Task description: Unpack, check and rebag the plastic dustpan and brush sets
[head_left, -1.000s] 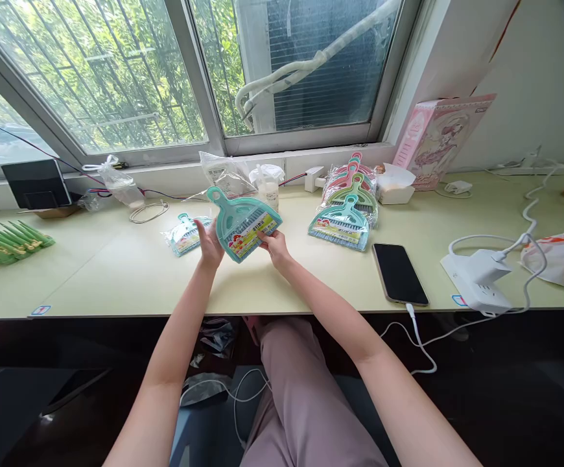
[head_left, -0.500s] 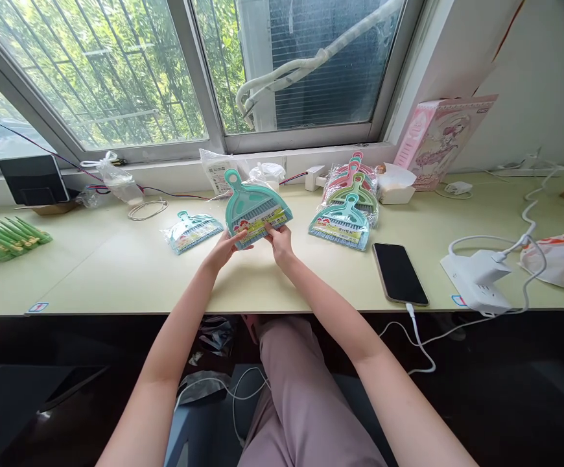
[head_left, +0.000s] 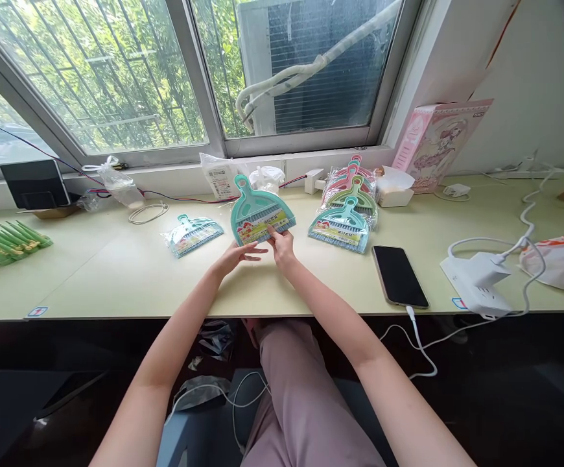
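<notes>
A teal dustpan-and-brush set (head_left: pixel 261 211) with a yellow label stands tilted above the table, handle up. My right hand (head_left: pixel 282 248) pinches its lower right edge, thumb on the front. Just below its lower left edge is my left hand (head_left: pixel 236 258), fingers stretched out and apart; whether it still touches the set is hard to tell. To the left lies another wrapped teal set (head_left: pixel 194 235). On the right, a wrapped teal set (head_left: pixel 341 226) lies in front of a green one (head_left: pixel 357 194) and pink ones (head_left: pixel 354 170).
A phone (head_left: pixel 399 275) on a charging cable and a white power strip (head_left: pixel 474 285) lie to the right. Green stick-like items (head_left: pixel 7 243) are at far left. Along the window stand a tied plastic bag (head_left: pixel 119 185), a tissue box (head_left: pixel 395 188) and a pink box (head_left: pixel 442 146).
My left hand has loosened from the dustpan set's lower left edge, its fingers now stretched out below. The set has shifted slightly right and turned more upright in my right hand.
</notes>
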A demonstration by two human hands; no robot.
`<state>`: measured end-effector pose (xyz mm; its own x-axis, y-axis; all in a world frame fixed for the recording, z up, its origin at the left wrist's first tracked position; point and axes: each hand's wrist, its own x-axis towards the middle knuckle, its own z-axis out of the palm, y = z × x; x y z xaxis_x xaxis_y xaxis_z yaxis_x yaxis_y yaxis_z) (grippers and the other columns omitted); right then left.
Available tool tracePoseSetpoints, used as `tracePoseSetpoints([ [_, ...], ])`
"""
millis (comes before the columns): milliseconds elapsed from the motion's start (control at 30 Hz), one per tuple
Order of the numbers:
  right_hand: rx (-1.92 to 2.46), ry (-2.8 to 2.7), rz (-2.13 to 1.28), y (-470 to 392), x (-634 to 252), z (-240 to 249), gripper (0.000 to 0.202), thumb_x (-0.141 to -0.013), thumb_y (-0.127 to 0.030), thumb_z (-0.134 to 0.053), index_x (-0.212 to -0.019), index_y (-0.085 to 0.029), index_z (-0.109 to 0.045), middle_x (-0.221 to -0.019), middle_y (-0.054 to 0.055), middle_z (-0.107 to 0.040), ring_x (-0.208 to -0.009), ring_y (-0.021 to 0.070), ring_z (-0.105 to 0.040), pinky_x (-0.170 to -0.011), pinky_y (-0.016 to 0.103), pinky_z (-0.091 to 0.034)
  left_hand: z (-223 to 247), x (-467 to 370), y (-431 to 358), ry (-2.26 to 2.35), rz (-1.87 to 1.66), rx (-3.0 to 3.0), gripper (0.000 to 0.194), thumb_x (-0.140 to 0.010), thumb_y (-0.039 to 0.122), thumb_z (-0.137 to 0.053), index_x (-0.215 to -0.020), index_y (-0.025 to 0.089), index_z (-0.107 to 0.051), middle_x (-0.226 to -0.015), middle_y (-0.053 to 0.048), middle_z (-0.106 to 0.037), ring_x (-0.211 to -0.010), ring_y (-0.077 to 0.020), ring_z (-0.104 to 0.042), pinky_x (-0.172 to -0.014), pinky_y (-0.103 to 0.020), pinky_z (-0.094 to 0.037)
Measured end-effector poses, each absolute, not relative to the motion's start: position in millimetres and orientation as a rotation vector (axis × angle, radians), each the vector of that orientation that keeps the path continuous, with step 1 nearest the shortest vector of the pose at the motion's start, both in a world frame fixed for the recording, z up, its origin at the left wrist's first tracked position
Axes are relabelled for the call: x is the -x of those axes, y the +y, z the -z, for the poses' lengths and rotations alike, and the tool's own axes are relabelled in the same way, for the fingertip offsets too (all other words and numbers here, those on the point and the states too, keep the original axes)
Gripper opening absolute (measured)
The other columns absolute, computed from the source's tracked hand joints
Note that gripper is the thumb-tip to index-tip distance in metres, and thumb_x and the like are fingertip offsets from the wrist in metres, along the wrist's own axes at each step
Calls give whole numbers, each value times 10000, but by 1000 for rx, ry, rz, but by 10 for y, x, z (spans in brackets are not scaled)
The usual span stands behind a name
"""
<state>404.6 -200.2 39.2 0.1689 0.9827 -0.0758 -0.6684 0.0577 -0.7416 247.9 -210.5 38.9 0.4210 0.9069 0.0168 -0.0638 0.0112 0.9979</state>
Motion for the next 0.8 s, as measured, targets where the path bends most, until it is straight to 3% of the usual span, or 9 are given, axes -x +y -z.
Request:
tracePoseSetpoints([
  [100,726,-505,-1320,-2000,-4081,-430,319,-762,-236,-817,-1042,-171,-677,-1057,74,-775,-1042,205,-733,-960,328,-604,-343,-2493,-2060,753,-745,-1341,594,-808,442,-789,-1333,218,-625,-1409,-204,-614,-1243,-378,-638,-855,-419,-607],
  [233,726,-495,-1329,-1978,-4082,-422,275,-777,-198,-787,-1026,-163,-678,-1061,72,-774,-1056,196,-727,-955,314,-606,-382,-2439,-1970,720,-1015,-1294,619,-807,613,-715,-1278,215,-654,-1433,-167,-604,-1302,-347,-596,-921,-435,-590],
  [300,723,-494,-1347,-1970,-4061,-388,234,-790,-158,-754,-1010,-157,-672,-1059,69,-773,-1046,186,-727,-950,309,-609,-415,-2418,-1961,792,-1150,-1310,615,-804,594,-722,-1272,203,-645,-1367,-150,-653,-1174,-317,-678,-838,-394,-617],
  [367,726,-517,-1357,-1966,-4042,-350,193,-803,-133,-724,-986,-152,-667,-1065,67,-772,-1032,179,-729,-946,309,-611,-433,-2411,-1978,914,-1136,-1360,585,-764,515,-790,-1211,159,-663,-1228,-158,-719,-927,-281,-754,-683,-326,-619],
  [433,752,-550,-1372,-1963,-4038,-322,169,-804,-135,-728,-958,-153,-662,-1065,67,-772,-1023,180,-731,-941,310,-614,-435,-2412,-2003,1004,-1076,-1389,540,-716,437,-845,-1119,116,-685,-1072,-162,-756,-689,-241,-749,-551,-286,-579],
  [500,787,-571,-1401,-1955,-4045,-318,174,-794,-147,-754,-941,-155,-661,-1050,65,-775,-1016,183,-734,-941,309,-615,-430,-2405,-2015,1019,-1064,-1380,492,-701,387,-855,-1062,97,-692,-993,-158,-760,-580,-218,-721,-490,-277,-549],
  [600,803,-606,-1469,-1928,-4054,-367,175,-805,-166,-768,-947,-152,-667,-997,60,-781,-988,182,-741,-944,313,-617,-436,-2362,-1996,988,-1112,-1349,440,-695,329,-845,-1025,83,-690,-958,-154,-756,-517,-187,-684,-440,-274,-522],
  [700,773,-691,-1558,-1913,-4059,-454,150,-895,-277,-712,-939,-139,-672,-916,73,-778,-927,186,-752,-930,326,-624,-461,-2278,-1949,970,-1220,-1281,411,-656,270,-842,-987,82,-688,-989,-151,-751,-521,-158,-656,-433,-276,-525],
  [800,818,-883,-1487,-1962,-4114,-534,358,-996,-438,-548,-925,-121,-697,-878,119,-765,-886,222,-759,-911,368,-628,-481,-2162,-1895,981,-1375,-1188,394,-625,222,-833,-969,107,-680,-1016,-125,-745,-650,-171,-683,-496,-270,-553],
])
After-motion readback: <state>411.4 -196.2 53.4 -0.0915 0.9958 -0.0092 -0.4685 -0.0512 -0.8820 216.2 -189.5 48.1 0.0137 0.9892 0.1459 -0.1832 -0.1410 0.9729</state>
